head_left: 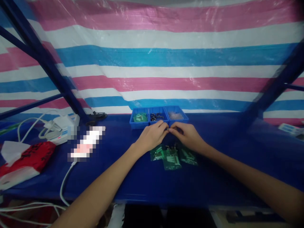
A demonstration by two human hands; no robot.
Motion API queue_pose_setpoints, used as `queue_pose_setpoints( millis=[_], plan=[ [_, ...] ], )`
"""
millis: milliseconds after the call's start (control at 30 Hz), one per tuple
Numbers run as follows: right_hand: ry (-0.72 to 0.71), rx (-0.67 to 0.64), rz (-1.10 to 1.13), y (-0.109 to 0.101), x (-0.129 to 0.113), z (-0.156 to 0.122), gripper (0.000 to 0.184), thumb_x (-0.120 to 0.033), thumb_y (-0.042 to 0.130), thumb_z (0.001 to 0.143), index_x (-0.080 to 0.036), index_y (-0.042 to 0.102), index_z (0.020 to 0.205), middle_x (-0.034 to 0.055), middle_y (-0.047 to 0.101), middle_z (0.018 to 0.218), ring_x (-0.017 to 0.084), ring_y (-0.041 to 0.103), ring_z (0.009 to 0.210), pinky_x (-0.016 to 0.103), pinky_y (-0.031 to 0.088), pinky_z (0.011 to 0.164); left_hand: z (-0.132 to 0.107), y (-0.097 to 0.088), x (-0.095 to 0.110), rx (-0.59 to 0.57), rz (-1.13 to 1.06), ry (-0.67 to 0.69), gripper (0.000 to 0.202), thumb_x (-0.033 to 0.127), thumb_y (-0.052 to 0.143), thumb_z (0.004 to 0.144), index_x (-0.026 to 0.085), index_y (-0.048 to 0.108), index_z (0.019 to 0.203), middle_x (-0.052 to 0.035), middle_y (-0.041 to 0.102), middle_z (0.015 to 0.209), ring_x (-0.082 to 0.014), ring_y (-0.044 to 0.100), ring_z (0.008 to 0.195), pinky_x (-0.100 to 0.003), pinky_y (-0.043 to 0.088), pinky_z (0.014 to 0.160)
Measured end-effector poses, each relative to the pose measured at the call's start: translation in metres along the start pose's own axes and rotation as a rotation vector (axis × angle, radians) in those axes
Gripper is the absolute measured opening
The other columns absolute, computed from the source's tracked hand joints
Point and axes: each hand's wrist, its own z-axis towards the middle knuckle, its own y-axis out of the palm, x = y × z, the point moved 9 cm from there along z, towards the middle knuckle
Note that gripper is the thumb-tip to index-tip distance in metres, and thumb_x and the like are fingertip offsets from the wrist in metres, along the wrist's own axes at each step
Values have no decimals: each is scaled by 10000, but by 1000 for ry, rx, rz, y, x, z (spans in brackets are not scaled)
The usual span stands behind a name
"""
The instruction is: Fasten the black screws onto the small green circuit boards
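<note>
My left hand (154,135) and my right hand (188,134) meet fingertip to fingertip above the table, just in front of the bins. Both are closed in a pinch around a tiny shiny piece (168,129), too small to identify and mostly covered by the fingers. Below them lie several small green-tinted plastic bags (172,160) with pale and metallic slim parts inside. A few small dark metallic parts (172,147) lie between the bags and my hands.
Behind my hands stand three blue bins: one with green bags (140,117), one with small dark parts (156,117), one with clear bags (175,116). At left are a blurred-out phone (87,142) on a white cable, a power strip (71,126) and a red-and-white bag (35,155).
</note>
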Motion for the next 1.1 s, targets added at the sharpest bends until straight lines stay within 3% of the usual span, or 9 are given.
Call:
queue_pose_setpoints(
  millis=[200, 500, 667, 867, 967, 1100],
  plan=[
    [-67, 43, 36, -5, -5, 0, 182, -232, 515, 962, -184, 649, 1077, 59, 750, 960, 180, 688, 817, 288, 474, 686, 1, 3, 0, 15, -2, -17, 302, 360, 319, 1080, 155, 541, 1077, -67, 605, 1044, -179, 630, 879, -282, 489, 698],
    [-85, 22, -45, -1, -7, -1, 128, -226, 561, 930, -206, 678, 979, 43, 745, 899, 184, 666, 754, 309, 491, 696, 2, 3, 3, 7, -22, -28, 347, 341, 260, 1089, 163, 535, 976, -50, 601, 950, -167, 610, 827, -283, 477, 709],
    [-180, 87, -157, -6, -11, 8, 166, -234, 517, 961, -209, 674, 1011, 81, 713, 981, 237, 640, 931, 393, 497, 845, 4, -10, -4, 56, 54, -71, 257, 292, 312, 1066, 169, 538, 1080, -67, 629, 1022, -188, 631, 892, -288, 483, 719],
    [-282, 82, -392, 5, -11, 50, 250, -219, 460, 986, -155, 684, 1076, 154, 661, 1099, 299, 558, 1070, 467, 458, 951, 3, -33, -29, 101, 180, -134, 249, 246, 364, 1027, 156, 576, 1122, -94, 645, 1073, -207, 641, 886, -304, 480, 703],
    [-296, 113, -368, 6, -18, 57, 275, -195, 452, 981, -158, 678, 1133, 146, 674, 1135, 301, 555, 1104, 476, 452, 966, 2, -30, -35, 24, 145, -75, 248, 237, 392, 1007, 166, 619, 1079, -81, 671, 1012, -208, 646, 876, -314, 481, 727],
    [-312, 36, -323, 9, -36, 30, 275, -198, 440, 986, -200, 698, 1082, 118, 692, 1076, 289, 583, 1054, 478, 465, 922, -5, -9, -47, -243, -17, -87, 190, 304, 557, 916, 216, 686, 1026, -55, 707, 903, -200, 650, 792, -303, 478, 677]
  ],
)
